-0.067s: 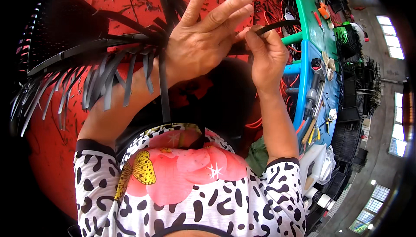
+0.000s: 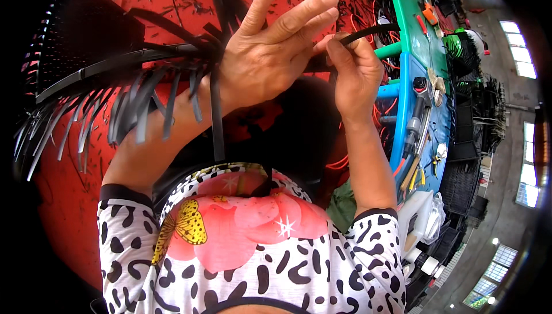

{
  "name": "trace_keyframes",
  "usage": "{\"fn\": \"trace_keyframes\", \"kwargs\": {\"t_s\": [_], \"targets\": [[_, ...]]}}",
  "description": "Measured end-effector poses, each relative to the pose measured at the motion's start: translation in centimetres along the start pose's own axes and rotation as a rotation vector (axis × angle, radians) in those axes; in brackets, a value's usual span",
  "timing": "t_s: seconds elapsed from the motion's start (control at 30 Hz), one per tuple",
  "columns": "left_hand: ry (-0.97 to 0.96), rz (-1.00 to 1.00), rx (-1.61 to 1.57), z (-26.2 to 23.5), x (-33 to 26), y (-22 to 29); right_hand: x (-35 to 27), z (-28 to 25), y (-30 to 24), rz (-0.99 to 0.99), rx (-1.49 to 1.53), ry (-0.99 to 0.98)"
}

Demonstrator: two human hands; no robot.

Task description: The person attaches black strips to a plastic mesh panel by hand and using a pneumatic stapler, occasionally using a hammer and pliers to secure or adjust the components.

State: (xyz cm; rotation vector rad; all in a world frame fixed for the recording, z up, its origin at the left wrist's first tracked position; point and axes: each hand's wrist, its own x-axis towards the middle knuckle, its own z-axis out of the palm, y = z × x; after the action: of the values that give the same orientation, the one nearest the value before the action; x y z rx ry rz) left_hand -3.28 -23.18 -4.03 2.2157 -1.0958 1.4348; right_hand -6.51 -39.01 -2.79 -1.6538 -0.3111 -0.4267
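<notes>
A black woven piece [image 2: 86, 75] with a fringe of loose flat strips [image 2: 141, 104] extends from the left to beneath my left hand [image 2: 261, 55]. That hand's outer fingers are stretched apart. Its index finger reaches to the right and presses at the work's edge; the thumb is hidden. Close by, my right hand [image 2: 356, 72] is closed, with a narrow black strip [image 2: 371, 31] pinched between thumb and fingers. The strip's free end curves off to the right. One loose strip [image 2: 217, 118] hangs down past my left wrist.
Red sheeting [image 2: 75, 199] littered with dark offcuts lies below the work. On the right, a green and blue plastic table [image 2: 402, 72] carries a power tool [image 2: 415, 118], an orange-handled tool [image 2: 430, 14] and other small items. Black woven goods [image 2: 468, 136] stand beyond it.
My right hand has shifted very slightly to the right with the strip. My left hand stays almost in place.
</notes>
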Motion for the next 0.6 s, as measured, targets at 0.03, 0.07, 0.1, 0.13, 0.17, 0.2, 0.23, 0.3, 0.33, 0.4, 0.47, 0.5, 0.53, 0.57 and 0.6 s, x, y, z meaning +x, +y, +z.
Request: {"fn": "trace_keyframes", "kwargs": {"t_s": [0.03, 0.07, 0.1, 0.13, 0.17, 0.2, 0.23, 0.3, 0.33, 0.4, 0.47, 0.5, 0.53, 0.57, 0.6], "targets": [[0.02, -0.011, -0.068, 0.1, -0.1, 0.0, 0.1, 0.0, 0.1, -0.011, 0.025, 0.006], [0.04, -0.021, -0.137, 0.1, -0.3, 0.1, 0.1, 0.1, 0.2, -0.009, 0.026, 0.007], [0.037, -0.023, -0.136, -0.4, -0.2, 0.1, 0.1, 0.1, 0.1, 0.003, 0.049, 0.027], [0.102, 0.018, -0.246, -1.3, 0.1, 0.4, 0.1, 0.0, 0.0, 0.015, 0.064, 0.056], [0.167, 0.057, -0.356, -2.4, 0.5, 0.7, 0.1, -0.2, 0.0, 0.027, 0.08, 0.085], [0.029, 0.196, -0.422, -4.1, 1.0, 1.0, 0.8, -0.3, 0.8, 0.253, 0.116, 0.044], [0.166, 0.271, -0.634, -4.3, 1.5, 0.9, 0.5, -0.4, 0.8, 0.236, 0.367, 0.018], [0.107, 0.293, -0.694, -3.1, 1.0, 1.8, 0.5, -0.4, 0.2, 0.149, 0.078, 0.013], [0.086, 0.203, -0.646, -2.1, 0.9, 2.1, 0.5, -0.3, 0.4, 0.149, 0.081, 0.007], [0.143, 0.215, -0.645, -1.8, 0.9, 2.1, 0.4, -0.4, 0.9, 0.227, 0.16, 0.049], [0.325, 0.245, -0.845, -3.7, 1.3, 4.3, 0.6, -0.3, 1.1, 0.153, 0.108, 0.045], [0.377, 0.455, -0.83, -5.3, 2.0, 5.4, 0.6, -0.6, 0.2, 0.069, 0.042, 0.045], [0.348, 0.493, -0.911, -5.8, 2.2, 6.2, 0.7, -0.7, -0.1, 0.069, 0.04, 0.017], [0.319, 0.531, -0.993, -6.0, 2.3, 6.7, 0.7, -0.5, -0.2, 0.067, 0.044, 0.015], [0.123, 0.488, -1.033, -5.1, 1.8, 6.7, 0.6, -0.7, -0.1, 0.085, 0.031, 0.028]]}}
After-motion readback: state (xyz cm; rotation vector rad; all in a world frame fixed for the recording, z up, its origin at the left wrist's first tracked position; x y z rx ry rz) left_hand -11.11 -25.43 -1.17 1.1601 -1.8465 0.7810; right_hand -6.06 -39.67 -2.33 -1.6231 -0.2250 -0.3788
